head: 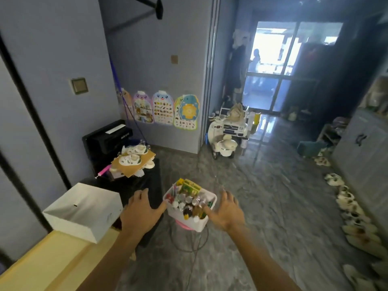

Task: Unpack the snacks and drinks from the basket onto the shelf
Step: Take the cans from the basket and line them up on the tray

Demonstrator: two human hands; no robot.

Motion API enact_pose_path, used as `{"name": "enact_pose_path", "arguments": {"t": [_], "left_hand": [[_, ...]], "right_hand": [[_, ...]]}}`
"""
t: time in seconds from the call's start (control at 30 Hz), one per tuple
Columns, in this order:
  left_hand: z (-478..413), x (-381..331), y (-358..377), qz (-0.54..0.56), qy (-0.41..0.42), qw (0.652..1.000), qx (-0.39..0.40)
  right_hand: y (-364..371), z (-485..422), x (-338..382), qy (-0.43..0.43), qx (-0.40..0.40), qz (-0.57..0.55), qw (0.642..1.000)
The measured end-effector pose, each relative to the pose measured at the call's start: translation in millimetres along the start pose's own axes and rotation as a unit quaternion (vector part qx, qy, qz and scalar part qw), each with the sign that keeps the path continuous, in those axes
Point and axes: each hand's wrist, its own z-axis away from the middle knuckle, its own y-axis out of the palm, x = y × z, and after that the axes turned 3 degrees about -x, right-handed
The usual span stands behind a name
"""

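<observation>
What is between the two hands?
The white basket, full of drinks, sits between the left hand and right hand, as the head view shows.

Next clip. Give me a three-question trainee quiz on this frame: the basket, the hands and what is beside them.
1. True or false: the basket has already been emptied.
2. Where are the left hand and right hand?
A) one on each side of the basket, fingers spread
B) both flat on the floor
C) both gripping one can
3. Fill in: the white box stands on the person's ____ side of the basket.

Key
1. False: bottles and other items still fill it.
2. A
3. left
</observation>
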Motion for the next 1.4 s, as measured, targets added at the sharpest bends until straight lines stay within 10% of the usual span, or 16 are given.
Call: {"name": "enact_pose_path", "arguments": {"t": [0.6, 1.4], "left_hand": [[-262.8, -66.5, 144.1, -0.028, 0.088, 0.988, 0.12], [-431.9, -27.4, 526.7, -0.057, -0.073, 0.924, 0.371]], "right_hand": [[110.5, -256.6, -21.4, 0.127, 0.066, 0.014, 0.99], [422.1, -450.2, -165.7, 0.224, 0.262, -0.005, 0.939]]}}
